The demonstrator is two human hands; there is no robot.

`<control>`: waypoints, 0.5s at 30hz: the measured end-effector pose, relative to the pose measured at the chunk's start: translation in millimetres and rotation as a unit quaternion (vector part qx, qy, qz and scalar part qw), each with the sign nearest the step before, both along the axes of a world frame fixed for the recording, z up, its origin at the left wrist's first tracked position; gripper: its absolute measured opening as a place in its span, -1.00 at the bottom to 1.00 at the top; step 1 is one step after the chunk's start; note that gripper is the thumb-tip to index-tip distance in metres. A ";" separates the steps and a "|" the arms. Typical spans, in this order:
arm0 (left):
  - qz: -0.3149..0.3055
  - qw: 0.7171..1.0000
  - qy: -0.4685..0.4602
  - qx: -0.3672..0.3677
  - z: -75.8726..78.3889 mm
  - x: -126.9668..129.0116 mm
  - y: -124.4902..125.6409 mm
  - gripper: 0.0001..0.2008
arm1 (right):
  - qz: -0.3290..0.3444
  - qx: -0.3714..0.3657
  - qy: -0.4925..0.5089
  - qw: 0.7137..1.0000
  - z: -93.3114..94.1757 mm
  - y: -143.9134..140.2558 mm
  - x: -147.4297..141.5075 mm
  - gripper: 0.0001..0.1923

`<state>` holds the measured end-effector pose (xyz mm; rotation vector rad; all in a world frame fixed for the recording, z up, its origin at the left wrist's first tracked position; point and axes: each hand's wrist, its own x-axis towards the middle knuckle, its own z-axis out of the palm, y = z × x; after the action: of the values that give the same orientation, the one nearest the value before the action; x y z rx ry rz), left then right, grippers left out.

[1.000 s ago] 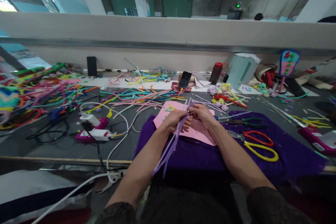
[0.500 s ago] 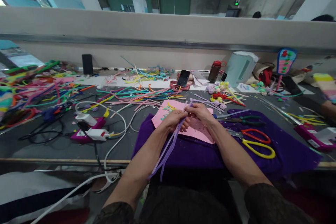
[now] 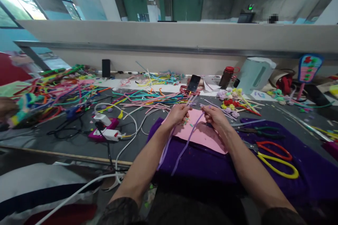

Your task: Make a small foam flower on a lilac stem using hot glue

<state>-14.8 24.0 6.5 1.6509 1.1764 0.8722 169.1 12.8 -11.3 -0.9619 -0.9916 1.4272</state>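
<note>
A red-capped bottle (image 3: 226, 79) stands near a pale jug (image 3: 257, 75), left of which lies a phone (image 3: 194, 83). Plugs (image 3: 112, 134) fill a power strip (image 3: 113, 123); the dark slab (image 3: 106, 68) behind may be another phone.

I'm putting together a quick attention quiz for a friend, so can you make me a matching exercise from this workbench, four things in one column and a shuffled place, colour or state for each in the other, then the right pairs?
Things:
1. purple strips
2. scissors
3. pink sheet
4. bottle

Places, colours, states:
A. dark and red-lidded
B. flat on the purple cloth, partly beneath both hands
C. held in the left hand and the right hand
D. red-and-yellow handled

Right pairs: 1-C, 2-D, 3-B, 4-A
</note>
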 end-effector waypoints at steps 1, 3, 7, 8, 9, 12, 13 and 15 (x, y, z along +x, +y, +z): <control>0.016 0.997 0.061 0.051 9.4 -3.9 5.4 -0.66 | 0.002 -0.002 0.013 1.000 0.9 0.7 1.4 -0.72; 0.062 0.968 0.193 0.145 27.8 -9.7 14.6 -0.64 | 0.004 -0.009 0.029 1.000 1.9 1.9 3.9 -0.73; 0.188 0.870 0.403 0.215 44.5 -17.6 24.8 -0.55 | 0.000 -0.023 0.039 0.999 2.8 2.8 6.9 -0.73; 0.181 0.859 0.429 0.215 43.3 -20.7 26.7 -0.52 | -0.001 -0.022 0.041 0.999 3.2 2.6 7.2 -0.74; 0.165 0.852 0.448 0.214 40.4 -24.7 28.6 -0.51 | -0.001 -0.021 0.041 0.999 3.6 2.2 7.2 -0.74; 0.130 0.830 0.491 0.233 27.0 -40.5 35.5 -0.58 | 0.006 -0.015 0.035 0.999 4.4 0.7 5.9 -0.74; 0.112 0.829 0.493 0.241 22.4 -45.9 37.9 -0.62 | 0.010 -0.013 0.031 0.999 4.4 0.2 5.2 -0.74; 0.101 0.836 0.481 0.245 14.0 -54.4 41.5 -0.67 | 0.017 -0.010 0.022 1.000 3.8 -0.6 3.6 -0.74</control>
<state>-69.3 65.5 20.5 2.5672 1.9352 0.4414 172.7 12.2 -7.5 -0.9289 -0.9662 1.4826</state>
